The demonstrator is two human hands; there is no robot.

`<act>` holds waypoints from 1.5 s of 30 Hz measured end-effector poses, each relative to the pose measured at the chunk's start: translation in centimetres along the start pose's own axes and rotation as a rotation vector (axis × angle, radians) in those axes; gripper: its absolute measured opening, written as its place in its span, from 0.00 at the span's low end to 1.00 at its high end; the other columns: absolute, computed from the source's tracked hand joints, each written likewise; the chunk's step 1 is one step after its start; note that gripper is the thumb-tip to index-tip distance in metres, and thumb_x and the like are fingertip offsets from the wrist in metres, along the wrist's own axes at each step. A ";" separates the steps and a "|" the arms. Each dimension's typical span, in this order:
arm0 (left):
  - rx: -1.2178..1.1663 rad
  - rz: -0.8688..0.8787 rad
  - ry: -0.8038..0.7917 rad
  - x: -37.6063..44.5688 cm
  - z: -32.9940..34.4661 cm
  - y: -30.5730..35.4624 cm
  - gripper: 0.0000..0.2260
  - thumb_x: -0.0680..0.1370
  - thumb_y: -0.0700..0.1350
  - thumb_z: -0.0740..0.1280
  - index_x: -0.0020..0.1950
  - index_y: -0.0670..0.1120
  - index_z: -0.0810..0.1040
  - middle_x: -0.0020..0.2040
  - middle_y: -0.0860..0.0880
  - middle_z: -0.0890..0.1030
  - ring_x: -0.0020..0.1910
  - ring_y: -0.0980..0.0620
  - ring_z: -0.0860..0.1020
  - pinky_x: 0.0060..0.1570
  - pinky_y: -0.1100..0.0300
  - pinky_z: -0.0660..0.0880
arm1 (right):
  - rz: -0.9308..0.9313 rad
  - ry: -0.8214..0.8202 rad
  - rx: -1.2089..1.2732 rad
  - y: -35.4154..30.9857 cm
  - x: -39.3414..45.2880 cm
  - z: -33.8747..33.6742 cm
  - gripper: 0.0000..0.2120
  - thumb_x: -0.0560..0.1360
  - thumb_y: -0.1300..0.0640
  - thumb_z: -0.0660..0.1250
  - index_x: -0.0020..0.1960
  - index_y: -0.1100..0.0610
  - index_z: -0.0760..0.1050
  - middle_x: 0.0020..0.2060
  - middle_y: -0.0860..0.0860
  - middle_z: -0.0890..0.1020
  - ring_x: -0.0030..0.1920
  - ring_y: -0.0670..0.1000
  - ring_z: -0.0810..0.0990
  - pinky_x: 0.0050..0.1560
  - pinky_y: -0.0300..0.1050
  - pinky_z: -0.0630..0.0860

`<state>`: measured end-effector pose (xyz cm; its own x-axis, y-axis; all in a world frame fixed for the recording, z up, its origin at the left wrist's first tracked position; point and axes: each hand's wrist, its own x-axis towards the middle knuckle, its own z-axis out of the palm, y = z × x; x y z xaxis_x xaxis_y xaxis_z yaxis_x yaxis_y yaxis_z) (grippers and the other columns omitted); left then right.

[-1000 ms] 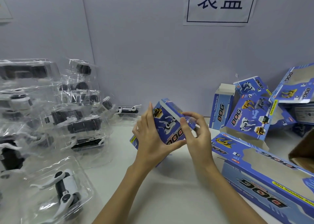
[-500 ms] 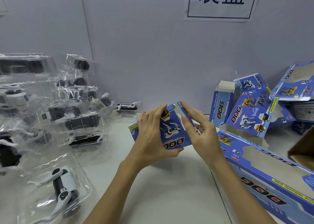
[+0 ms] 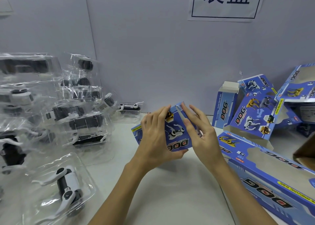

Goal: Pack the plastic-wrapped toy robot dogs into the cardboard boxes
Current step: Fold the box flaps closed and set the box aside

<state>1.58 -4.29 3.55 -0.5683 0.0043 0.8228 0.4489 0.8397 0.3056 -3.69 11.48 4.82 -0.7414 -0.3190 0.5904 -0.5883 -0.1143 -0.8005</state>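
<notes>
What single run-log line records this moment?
left hand grips blue box | right hand presses its flap | wrapped dogs unpacked

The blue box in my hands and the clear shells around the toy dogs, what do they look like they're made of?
The blue box: printed cardboard with a slight sheen, to judge by the raw grey inside of an open box nearby. The clear shells: thin, glossy, see-through plastic, creased and catching glare.

Glossy printed cardboard box (image 3: 177, 136), clear plastic shells (image 3: 58, 187)
</notes>
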 end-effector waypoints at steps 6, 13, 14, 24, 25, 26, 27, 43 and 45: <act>0.004 -0.027 0.005 -0.1 0.0 -0.1 0.50 0.65 0.62 0.80 0.78 0.49 0.58 0.73 0.45 0.72 0.71 0.50 0.68 0.73 0.40 0.67 | 0.064 -0.119 -0.057 -0.3 -0.2 0.1 0.23 0.82 0.45 0.57 0.76 0.32 0.65 0.81 0.40 0.59 0.78 0.48 0.65 0.57 0.56 0.84; 0.047 -0.019 -0.038 -0.1 0.2 -0.4 0.51 0.66 0.63 0.80 0.80 0.45 0.61 0.75 0.47 0.70 0.72 0.48 0.69 0.74 0.42 0.65 | 0.057 -0.121 0.044 -0.7 0.1 -0.4 0.24 0.82 0.54 0.62 0.77 0.42 0.68 0.76 0.47 0.70 0.73 0.46 0.74 0.51 0.44 0.85; 0.067 -0.019 -0.043 -0.1 0.4 -0.3 0.52 0.65 0.63 0.81 0.80 0.45 0.60 0.75 0.47 0.69 0.73 0.47 0.69 0.74 0.42 0.64 | 0.050 -0.116 0.042 -0.6 0.1 -0.4 0.24 0.82 0.53 0.61 0.77 0.41 0.68 0.77 0.47 0.70 0.73 0.46 0.74 0.51 0.43 0.84; 0.069 -0.011 -0.074 -0.1 -0.4 -1.4 0.51 0.66 0.62 0.78 0.82 0.43 0.61 0.77 0.49 0.65 0.78 0.48 0.62 0.75 0.37 0.61 | -0.026 -0.189 -0.252 1.3 -0.9 1.6 0.25 0.86 0.45 0.51 0.77 0.23 0.50 0.83 0.41 0.52 0.80 0.44 0.57 0.74 0.62 0.71; 0.059 -0.007 -0.072 -0.1 -0.4 -1.5 0.51 0.66 0.62 0.79 0.82 0.44 0.61 0.78 0.50 0.65 0.78 0.49 0.62 0.75 0.37 0.60 | -0.009 -0.180 -0.118 1.4 -0.9 1.5 0.25 0.87 0.50 0.55 0.79 0.28 0.55 0.82 0.42 0.57 0.80 0.48 0.61 0.70 0.60 0.76; 0.049 -0.007 -0.068 0.0 -0.5 -1.7 0.52 0.66 0.61 0.80 0.82 0.44 0.60 0.78 0.51 0.65 0.79 0.50 0.61 0.75 0.36 0.60 | -0.011 -0.163 -0.010 1.4 -0.8 1.2 0.25 0.86 0.54 0.58 0.79 0.34 0.60 0.79 0.42 0.64 0.78 0.50 0.66 0.64 0.56 0.81; 0.035 -0.012 -0.066 0.1 -0.6 -1.8 0.53 0.66 0.60 0.81 0.82 0.44 0.60 0.78 0.51 0.64 0.79 0.51 0.60 0.76 0.36 0.59 | -0.036 -0.145 0.038 1.3 -0.8 0.9 0.24 0.85 0.55 0.61 0.78 0.39 0.64 0.76 0.42 0.69 0.75 0.50 0.71 0.58 0.50 0.84; -0.033 -0.053 -0.064 0.1 -0.9 -0.9 0.54 0.68 0.62 0.78 0.84 0.43 0.55 0.81 0.51 0.62 0.81 0.55 0.56 0.77 0.36 0.58 | -0.071 -0.062 -0.004 1.5 -1.3 2.1 0.23 0.84 0.46 0.59 0.76 0.28 0.63 0.80 0.44 0.58 0.79 0.48 0.63 0.58 0.44 0.83; -0.059 -0.100 -0.046 0.2 -1.1 -0.9 0.55 0.67 0.60 0.80 0.85 0.43 0.54 0.81 0.51 0.61 0.81 0.54 0.56 0.77 0.37 0.58 | -0.144 -0.050 -0.027 1.5 -1.4 1.7 0.27 0.83 0.53 0.64 0.78 0.34 0.63 0.80 0.48 0.61 0.80 0.51 0.63 0.58 0.46 0.83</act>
<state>1.76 -5.66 3.95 -0.6424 -0.0517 0.7646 0.4276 0.8038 0.4136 -3.03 10.13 2.62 -0.6323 -0.3473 0.6925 -0.6964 -0.1368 -0.7045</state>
